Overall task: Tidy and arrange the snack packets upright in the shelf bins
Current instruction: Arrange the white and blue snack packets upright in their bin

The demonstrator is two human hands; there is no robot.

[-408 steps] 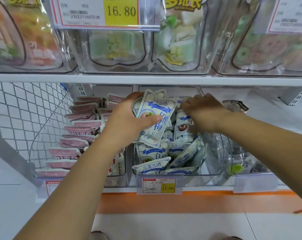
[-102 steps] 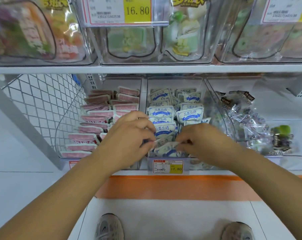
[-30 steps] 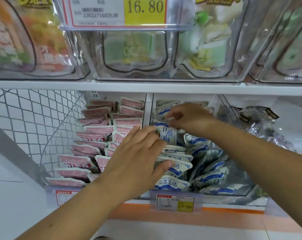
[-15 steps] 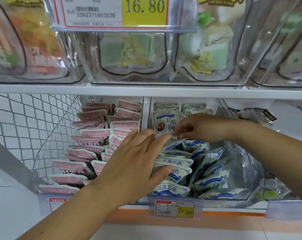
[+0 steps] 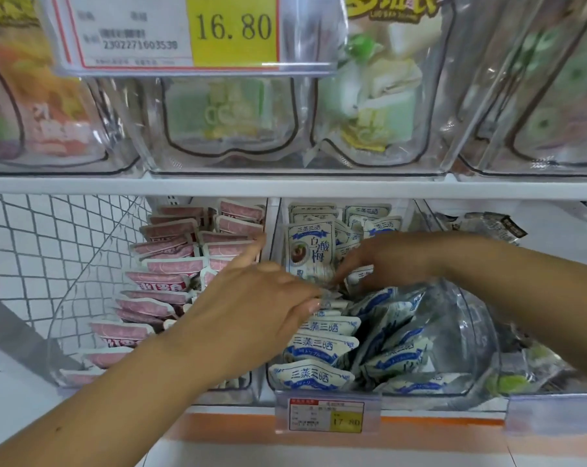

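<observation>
Left hand (image 5: 251,308): palm down, fingers straight and loosely spread, reaching over the front left part of the middle bin (image 5: 470,335). Its middle fingertips (image 5: 314,303) rest on the top edges of the blue-and-white packets (image 5: 319,348); the index finger is lifted and points toward the back. Right hand (image 5: 386,261): enters from the right above the bin, fingers curled downward among the packets just right of the upright packet (image 5: 310,247). That spot is blurred, so it cannot be told whether they pinch a packet or only touch. The upright packet stands face-forward in the bin's left column, about midway back, with more packets upright in two columns behind it. In front of it the left column leans in an overlapped stack, top seams showing. The right column lies tilted and jumbled against the clear bin wall. Left bin (image 5: 54,345), just beside: pink packets (image 5: 170,264) in two columns, leaning and overlapped front to back. To the right of the middle bin: dark-wrapped snacks (image 5: 494,227), loose, detail unreadable. A price tag (image 5: 327,416) reading 17.80 hangs at the middle bin's front, with an orange strip (image 5: 217,428) below the shelf edge. A wire mesh panel (image 5: 49,247) closes the left side. Above, the shelf board (image 5: 285,187) carries clear upper bins (image 5: 231,129) of large pouches and an upper price tag (image 5: 191,32) reading 16.80.
</observation>
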